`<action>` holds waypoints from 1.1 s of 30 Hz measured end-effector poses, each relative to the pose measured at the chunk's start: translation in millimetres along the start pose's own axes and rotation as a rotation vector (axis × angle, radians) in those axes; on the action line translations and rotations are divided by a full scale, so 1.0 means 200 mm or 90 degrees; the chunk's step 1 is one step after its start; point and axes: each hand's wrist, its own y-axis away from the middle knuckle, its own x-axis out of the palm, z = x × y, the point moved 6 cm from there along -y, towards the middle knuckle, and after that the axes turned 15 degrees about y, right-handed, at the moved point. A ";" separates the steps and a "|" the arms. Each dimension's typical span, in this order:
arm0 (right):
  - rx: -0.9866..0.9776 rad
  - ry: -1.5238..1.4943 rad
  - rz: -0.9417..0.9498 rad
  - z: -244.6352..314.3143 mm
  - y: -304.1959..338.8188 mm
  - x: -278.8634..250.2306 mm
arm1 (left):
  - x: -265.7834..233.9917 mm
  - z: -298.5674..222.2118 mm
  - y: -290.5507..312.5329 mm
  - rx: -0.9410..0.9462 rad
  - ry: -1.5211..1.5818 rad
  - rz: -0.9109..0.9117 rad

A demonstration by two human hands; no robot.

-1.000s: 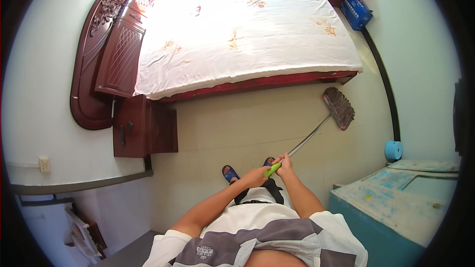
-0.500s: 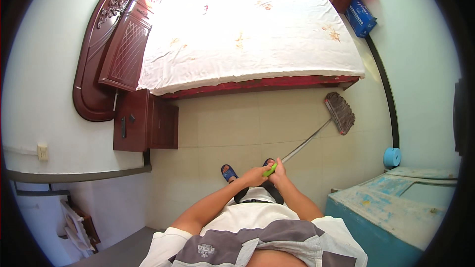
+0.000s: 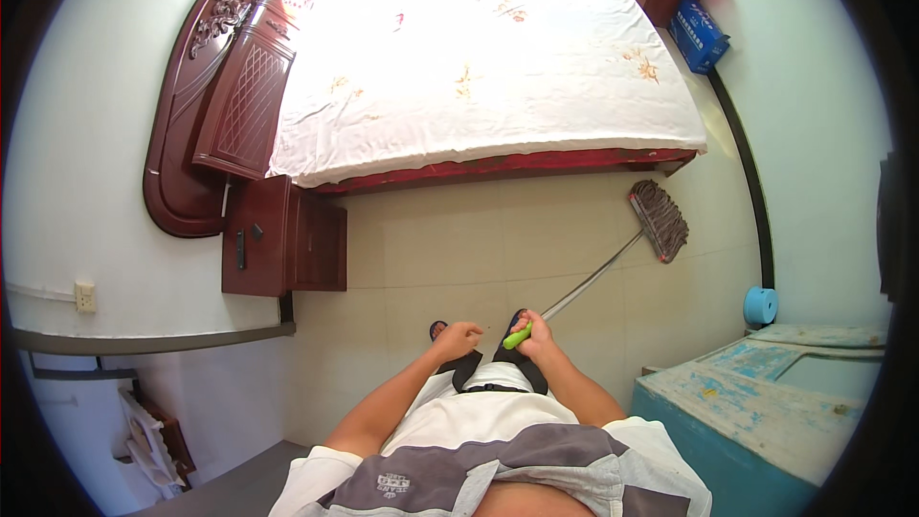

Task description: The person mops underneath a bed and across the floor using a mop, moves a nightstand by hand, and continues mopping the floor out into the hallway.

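My right hand [image 3: 532, 335] is closed around the green grip [image 3: 517, 336] of a mop. The mop's thin metal pole [image 3: 593, 276] slants forward and right, down to a brown-grey shaggy mop head [image 3: 659, 220] on the tiled floor, near the bed's right front corner. My left hand [image 3: 458, 342] is off the mop, a little left of the grip; its fingers are loosely bent, with nothing visible in them.
A bed with a white flowered sheet [image 3: 459, 67] spans the far side. At left stands a dark wood nightstand [image 3: 318, 237] with a remote on top. At right are a worn blue-green cabinet [image 3: 728, 397], a light blue round object [image 3: 760, 305] and a blue box [image 3: 699, 34].
My left hand has let go of the mop's green grip and moved left. My right hand still holds the grip, and the mop head stays in nearly the same place. My feet have shifted.
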 end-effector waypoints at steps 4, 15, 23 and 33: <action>0.036 -0.047 0.025 0.00 -0.05 -0.06 | -0.12 0.17 0.09 -0.093 -0.027 -0.084; 0.076 -0.035 0.036 -0.02 -0.07 -0.05 | -0.27 0.47 0.36 -0.187 -0.194 -0.135; 0.072 -0.030 0.023 -0.03 -0.11 -0.09 | -0.12 0.28 0.36 -0.173 -0.204 -0.102; 0.070 -0.028 0.001 -0.03 -0.11 -0.11 | -0.09 0.26 0.42 -0.224 -0.219 -0.071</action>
